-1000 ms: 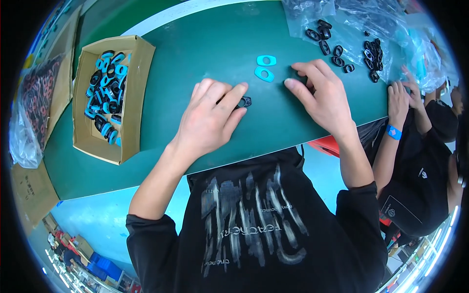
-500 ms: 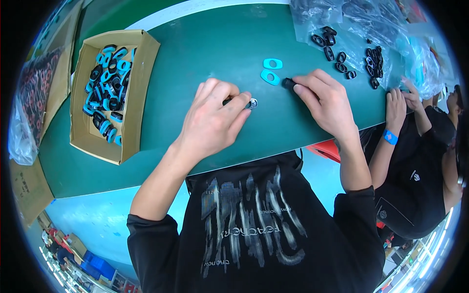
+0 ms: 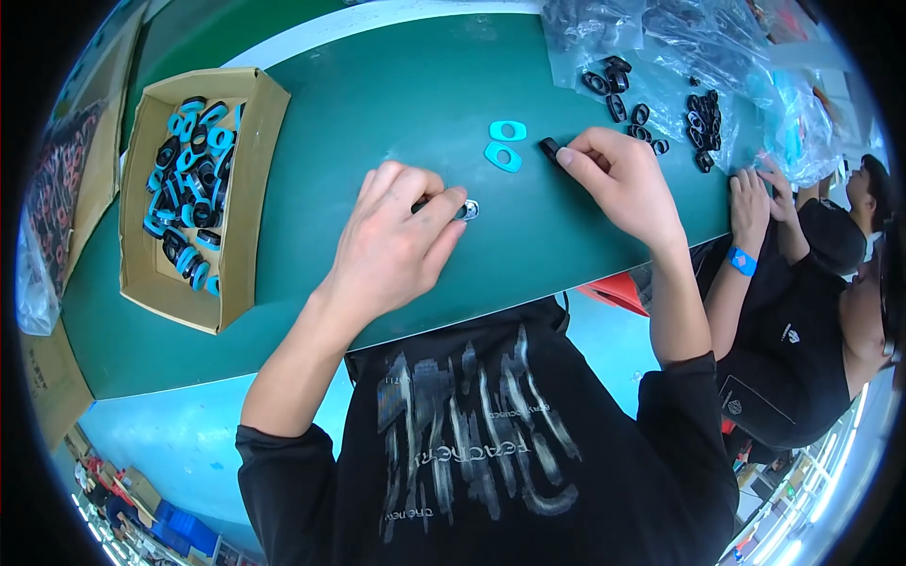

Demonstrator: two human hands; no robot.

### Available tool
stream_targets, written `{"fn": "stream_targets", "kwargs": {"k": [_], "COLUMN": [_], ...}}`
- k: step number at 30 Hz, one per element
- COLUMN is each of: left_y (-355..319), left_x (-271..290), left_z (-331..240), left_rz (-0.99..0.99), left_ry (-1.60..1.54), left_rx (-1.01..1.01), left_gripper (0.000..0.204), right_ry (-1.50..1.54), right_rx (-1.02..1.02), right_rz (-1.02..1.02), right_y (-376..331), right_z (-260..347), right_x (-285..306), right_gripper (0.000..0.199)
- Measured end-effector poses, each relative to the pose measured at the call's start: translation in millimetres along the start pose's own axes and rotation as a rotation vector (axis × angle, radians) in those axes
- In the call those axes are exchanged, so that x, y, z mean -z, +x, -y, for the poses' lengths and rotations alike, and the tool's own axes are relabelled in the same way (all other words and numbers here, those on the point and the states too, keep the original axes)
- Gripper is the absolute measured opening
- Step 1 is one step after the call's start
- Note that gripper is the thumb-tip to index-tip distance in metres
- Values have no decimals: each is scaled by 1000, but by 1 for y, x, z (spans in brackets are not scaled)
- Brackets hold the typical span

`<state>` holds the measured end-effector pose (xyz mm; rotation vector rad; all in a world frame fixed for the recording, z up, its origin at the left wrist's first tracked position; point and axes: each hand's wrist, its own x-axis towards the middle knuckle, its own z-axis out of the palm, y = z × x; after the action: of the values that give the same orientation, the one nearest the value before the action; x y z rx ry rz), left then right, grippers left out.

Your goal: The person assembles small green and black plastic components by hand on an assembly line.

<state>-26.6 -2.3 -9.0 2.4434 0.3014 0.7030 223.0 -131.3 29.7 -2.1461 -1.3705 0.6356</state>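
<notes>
My left hand (image 3: pixel 385 241) is closed over the green table, pinching a small dark piece with a shiny silvery end (image 3: pixel 470 210); most of it is hidden by the fingers. To its right, my right hand (image 3: pixel 623 184) grips a black oval ring piece (image 3: pixel 549 148) between thumb and fingertips, just above the tabletop. Between and beyond the hands lie two flat teal oval rings, a farther one (image 3: pixel 508 130) and a nearer one (image 3: pixel 503 158). Neither hand touches them.
At the left, a cardboard box (image 3: pixel 247 203) holds many black and teal ring pieces. Several loose black rings (image 3: pixel 640 115) lie at the far right by clear plastic bags (image 3: pixel 679 42). A co-worker's hands (image 3: pixel 752 198) are at the table's right, a blue band on one wrist.
The whole view has shifted slightly, so the table things sit a little farther left. The black ring piece in my right hand now shows more of its length. Both grips hold.
</notes>
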Motion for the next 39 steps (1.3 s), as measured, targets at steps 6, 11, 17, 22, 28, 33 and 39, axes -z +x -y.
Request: {"fn": "stream_targets", "kwargs": {"k": [6,11,17,22,28,33,39], "left_y": [0,1,1,0,-2,-1,1], "left_x": [0,2,3,3,-2,1,3], "left_z": [-1,-2,-1,-1,0,-2,1], "left_rz": [2,11,0,-1,-11,10,23], "left_ry": [3,4,-7,-6,11,9,-10], "left_rx": [-2,18,11,16,-4,13,13], "left_gripper": [28,31,31,32,28,28,27], "right_ry": [-67,-102,-177,-222,-191,-84,-164], "right_rx": [172,292,241,95,222,321,292], "right_rz": [-90,-110,26,28,-94,-169,-144], "right_y": [-10,-12,0,3,-13,-4,7], "right_z": [7,3,-6,-6,7,25,36], "right_x": [-10,-14,1,7,-9,-24,-42], "right_gripper": [20,15,29,27,20,24,23]}}
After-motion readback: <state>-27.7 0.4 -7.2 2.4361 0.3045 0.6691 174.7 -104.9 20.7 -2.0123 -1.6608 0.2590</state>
